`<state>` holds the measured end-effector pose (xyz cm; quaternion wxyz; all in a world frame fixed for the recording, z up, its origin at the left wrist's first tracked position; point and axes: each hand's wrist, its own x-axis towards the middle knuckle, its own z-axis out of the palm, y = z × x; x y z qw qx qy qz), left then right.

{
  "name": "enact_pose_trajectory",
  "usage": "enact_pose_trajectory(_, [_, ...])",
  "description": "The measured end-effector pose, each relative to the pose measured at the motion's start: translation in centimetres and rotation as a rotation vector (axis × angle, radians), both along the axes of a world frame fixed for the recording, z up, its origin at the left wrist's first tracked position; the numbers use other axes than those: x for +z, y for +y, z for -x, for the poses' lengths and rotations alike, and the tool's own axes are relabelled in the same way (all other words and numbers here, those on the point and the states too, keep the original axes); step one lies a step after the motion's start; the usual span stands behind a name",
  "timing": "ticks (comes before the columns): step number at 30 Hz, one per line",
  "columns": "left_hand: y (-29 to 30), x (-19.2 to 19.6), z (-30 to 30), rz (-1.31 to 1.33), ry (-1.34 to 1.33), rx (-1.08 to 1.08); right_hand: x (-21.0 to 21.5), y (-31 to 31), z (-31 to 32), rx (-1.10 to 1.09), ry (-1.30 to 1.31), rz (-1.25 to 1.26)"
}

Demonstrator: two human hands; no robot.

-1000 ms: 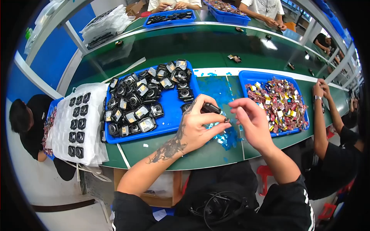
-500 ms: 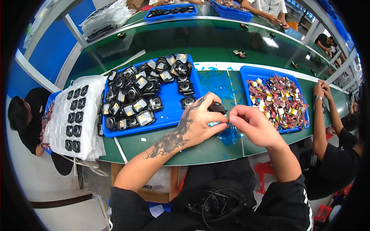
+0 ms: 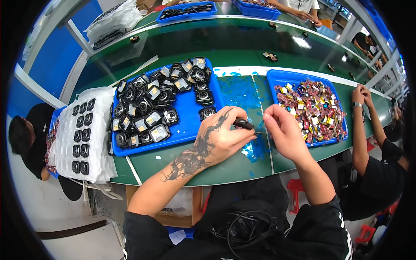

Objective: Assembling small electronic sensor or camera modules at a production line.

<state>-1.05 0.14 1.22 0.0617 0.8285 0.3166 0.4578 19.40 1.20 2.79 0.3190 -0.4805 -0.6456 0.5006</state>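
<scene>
Moved: both hands have drifted slightly right since a moment ago.
Left hand (image 3: 219, 141): fingers clamped on small black part (image 3: 242, 124).
Right hand (image 3: 284, 134): fingertips pinched together beside it, above green table (image 3: 173, 160).

Both hands (image 3: 255, 134) have drifted slightly apart, perhaps separating the small black part (image 3: 243, 124).

Two blue trays (image 3: 186, 125) (image 3: 277, 78) near, two more far (image 3: 164, 17) (image 3: 242, 6).

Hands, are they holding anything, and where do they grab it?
The left hand pinches a small black part at its near end. Whether the right hand grips it cannot be told.
</scene>
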Motion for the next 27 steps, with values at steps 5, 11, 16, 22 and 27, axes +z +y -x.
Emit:
enact_pose_trajectory(5, [-0.2,-0.1,-0.1,0.272,-0.232,0.019,0.1,-0.3,0.0,-0.046,-0.363,-0.592])
enact_pose_trajectory(11, [-0.3,-0.2,-0.2,0.603,-0.366,0.035,-0.5,-1.2,1.7,-0.089,0.097,-0.321])
enact_pose_trajectory(16, [0.0,-0.1,-0.2,0.648,-0.491,-0.115,-0.3,-0.7,1.8,-0.215,0.240,-0.413])
enact_pose_trajectory(22, [0.6,-0.5,0.0,0.859,-0.789,-0.225,0.0,-1.1,2.9,-0.152,-0.200,-0.789])
enact_pose_trajectory(27, [0.5,-0.5,0.0,0.873,-0.842,-0.120,-0.8,-0.5,4.6,-0.226,-0.213,-1.024])
